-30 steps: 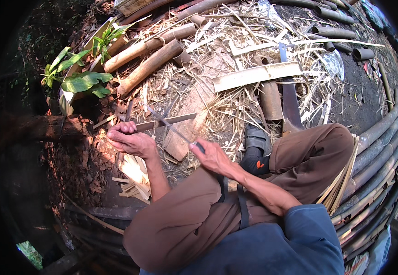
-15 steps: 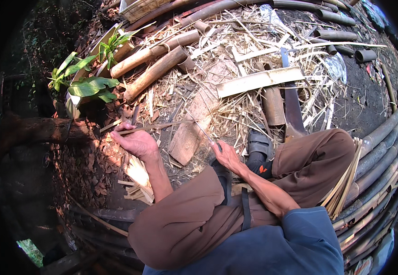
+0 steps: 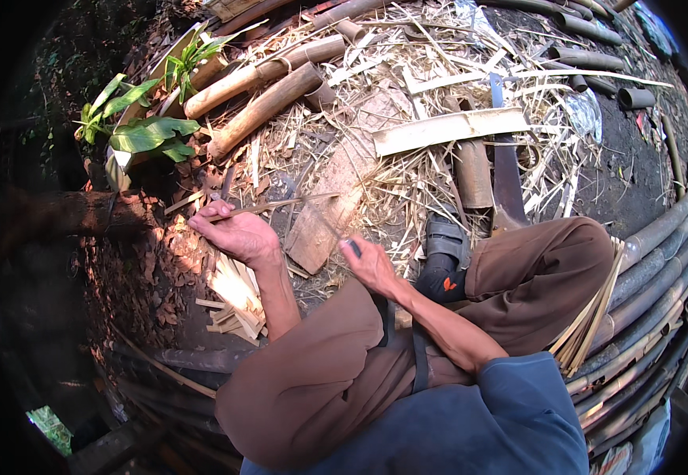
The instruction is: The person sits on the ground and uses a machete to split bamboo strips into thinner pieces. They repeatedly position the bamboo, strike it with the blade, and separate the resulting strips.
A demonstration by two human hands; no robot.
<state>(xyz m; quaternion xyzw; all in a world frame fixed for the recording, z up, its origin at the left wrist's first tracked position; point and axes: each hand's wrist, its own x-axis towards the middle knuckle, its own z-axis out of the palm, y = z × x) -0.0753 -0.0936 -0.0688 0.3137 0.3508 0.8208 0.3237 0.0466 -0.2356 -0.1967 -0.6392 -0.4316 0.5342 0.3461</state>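
Observation:
My left hand (image 3: 243,237) is palm up, with its fingers closed round one end of a thin bamboo strip (image 3: 274,205). The strip's far end reaches over a worn wooden board (image 3: 309,242) lying on the ground. In my right hand (image 3: 374,269) is the dark handle of a knife. Its thin blade (image 3: 326,225) slants up and left over the board, its tip close to the strip; whether they touch I cannot tell. A bundle of pale split bamboo strips (image 3: 235,294) lies beside my left forearm.
A curved split bamboo piece (image 3: 448,131) rests across a bamboo tube (image 3: 472,176), beside a long dark-bladed tool (image 3: 507,178). Pale shavings (image 3: 407,190) cover the ground. Bamboo tubes (image 3: 265,111) and a leafy plant (image 3: 150,134) are at the far left; stacked poles (image 3: 653,261) line the right.
My right hand has moved left with the knife, bringing the blade nearer my left hand. The strip's outer end has risen a little. My left hand keeps its hold, almost in place.

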